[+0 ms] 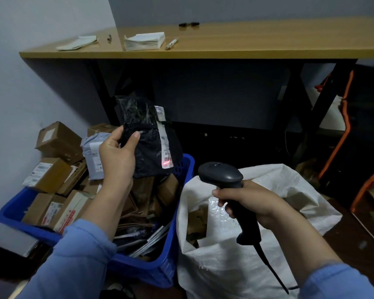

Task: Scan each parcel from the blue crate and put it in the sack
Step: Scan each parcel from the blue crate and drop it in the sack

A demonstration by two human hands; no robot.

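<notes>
At 9 o'clock, cardboard boxes (56, 160) are stacked against the wall and spill into the blue crate (177, 214), a perforated plastic tub still heaped with cartons and flat mailers. Above its 12 o'clock rim the left hand (117, 160) is closed on 1 black parcel (147, 145), thumb across the front, fingers behind, pinching its left edge. The parcel is a soft, crinkled, glossy poly bag, held upright with its long axis running from 12 to 6 o'clock. A narrow white label (164, 139) runs down its right side, and a red scan line glows on the barcode at the label's lower end.

The scanner (221, 176) sits at 4 o'clock from that barcode, near but not touching, its matte dark head aimed up toward 10 o'clock. The right hand (251, 203) is wrapped tight round the handle, with the cable trailing down toward 5 o'clock.

Directly below that hand gapes the sack (257, 262), coarse white woven plastic with a slumped, folded mouth; 1 bubble mailer and some brown packaging already lie inside. The sack's mouth lies at 4 o'clock from the parcel, just beside the crate, so I judge the left hand, the 1 holding it, only needs a short swing down and across to drop it in.

At 12 o'clock a wooden table (268, 44) carries a paper stack (144, 41).
</notes>
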